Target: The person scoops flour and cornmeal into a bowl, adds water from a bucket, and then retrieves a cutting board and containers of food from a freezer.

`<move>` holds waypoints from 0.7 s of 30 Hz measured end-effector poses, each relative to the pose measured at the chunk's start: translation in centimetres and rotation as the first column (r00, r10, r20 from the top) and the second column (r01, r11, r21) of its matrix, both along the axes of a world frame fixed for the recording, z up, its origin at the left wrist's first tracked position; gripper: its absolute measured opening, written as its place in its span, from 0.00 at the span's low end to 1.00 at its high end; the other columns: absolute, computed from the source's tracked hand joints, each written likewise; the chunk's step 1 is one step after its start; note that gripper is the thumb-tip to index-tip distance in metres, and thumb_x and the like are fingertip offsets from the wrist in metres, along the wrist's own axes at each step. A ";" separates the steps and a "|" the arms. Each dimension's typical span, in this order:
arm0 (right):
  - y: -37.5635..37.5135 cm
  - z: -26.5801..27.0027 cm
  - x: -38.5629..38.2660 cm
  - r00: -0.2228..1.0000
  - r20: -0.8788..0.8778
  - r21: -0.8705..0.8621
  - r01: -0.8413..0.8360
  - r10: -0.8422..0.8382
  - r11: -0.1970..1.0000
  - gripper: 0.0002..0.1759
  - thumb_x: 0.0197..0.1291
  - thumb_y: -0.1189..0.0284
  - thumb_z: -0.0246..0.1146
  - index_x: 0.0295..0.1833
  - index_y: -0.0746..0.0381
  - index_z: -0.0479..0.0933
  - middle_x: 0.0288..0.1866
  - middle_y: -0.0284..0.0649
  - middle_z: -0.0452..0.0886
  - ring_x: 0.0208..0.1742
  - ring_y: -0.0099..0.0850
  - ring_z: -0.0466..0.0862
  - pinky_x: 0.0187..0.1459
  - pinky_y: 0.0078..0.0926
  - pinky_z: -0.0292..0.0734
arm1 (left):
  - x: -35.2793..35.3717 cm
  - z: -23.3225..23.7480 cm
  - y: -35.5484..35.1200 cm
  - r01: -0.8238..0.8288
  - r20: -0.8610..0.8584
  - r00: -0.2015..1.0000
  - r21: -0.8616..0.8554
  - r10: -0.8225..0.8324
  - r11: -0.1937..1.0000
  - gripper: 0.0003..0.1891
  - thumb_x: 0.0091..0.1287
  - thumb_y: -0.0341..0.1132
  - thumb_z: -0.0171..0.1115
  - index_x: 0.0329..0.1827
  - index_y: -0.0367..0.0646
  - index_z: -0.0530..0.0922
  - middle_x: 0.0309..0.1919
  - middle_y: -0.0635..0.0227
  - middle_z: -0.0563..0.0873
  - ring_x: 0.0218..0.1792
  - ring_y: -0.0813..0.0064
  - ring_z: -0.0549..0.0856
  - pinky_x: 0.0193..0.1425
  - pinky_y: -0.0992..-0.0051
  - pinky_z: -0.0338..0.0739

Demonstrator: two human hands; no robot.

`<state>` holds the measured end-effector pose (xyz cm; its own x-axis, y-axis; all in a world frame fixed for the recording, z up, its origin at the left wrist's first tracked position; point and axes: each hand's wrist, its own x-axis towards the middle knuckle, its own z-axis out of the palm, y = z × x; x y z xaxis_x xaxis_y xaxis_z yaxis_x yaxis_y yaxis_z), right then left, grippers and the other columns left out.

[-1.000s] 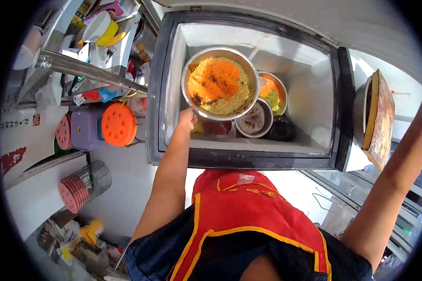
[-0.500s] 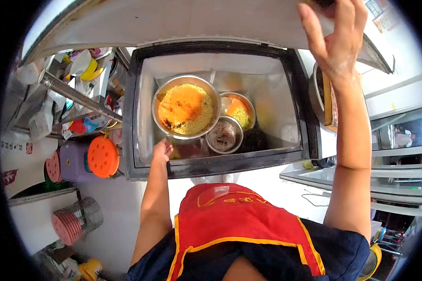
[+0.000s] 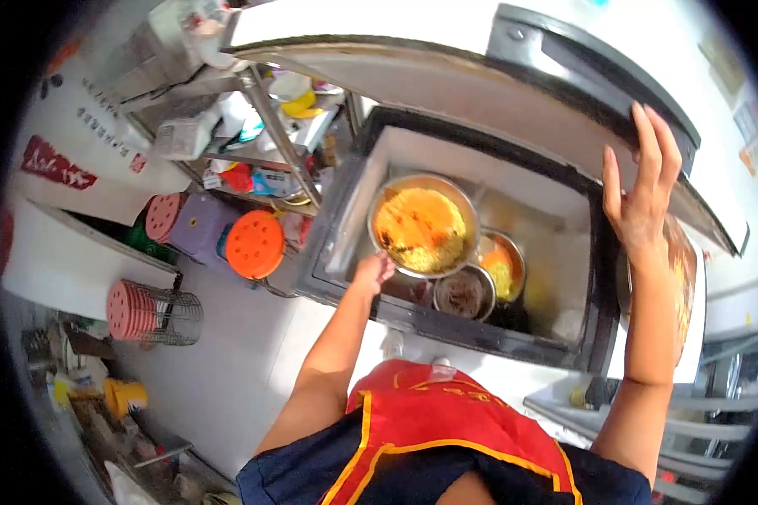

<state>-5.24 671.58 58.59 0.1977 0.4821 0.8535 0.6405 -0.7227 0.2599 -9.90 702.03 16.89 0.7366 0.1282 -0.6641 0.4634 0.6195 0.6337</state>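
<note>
Freezer chest [image 3: 343,229], raised lid [image 3: 480,93], rice bowl [image 3: 421,229], stools [image 3: 254,244]

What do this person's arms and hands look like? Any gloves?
No gloves: the left hand and right hand are bare, with no ring or watch that I can see. Both arms are bare up to short dark blue sleeves. Over the chest is a red apron with yellow-orange trim.

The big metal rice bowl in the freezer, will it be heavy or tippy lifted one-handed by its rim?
Probably heavy: the bowl looks full of rice. Likely to tilt, since the left hand meets only one edge.
</note>
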 end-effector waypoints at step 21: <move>0.6 -3.3 -2.2 1.000 -0.025 0.080 0.009 -0.007 0.997 0.28 0.48 0.81 0.62 0.57 0.69 0.63 0.57 0.50 0.61 0.55 0.38 0.69 0.49 0.24 0.73 | 0.2 -0.1 1.7 -0.084 -0.067 0.994 0.022 0.086 0.996 0.09 0.64 0.35 0.49 0.36 0.38 0.72 0.29 0.65 0.78 0.28 0.72 0.79 0.32 0.76 0.77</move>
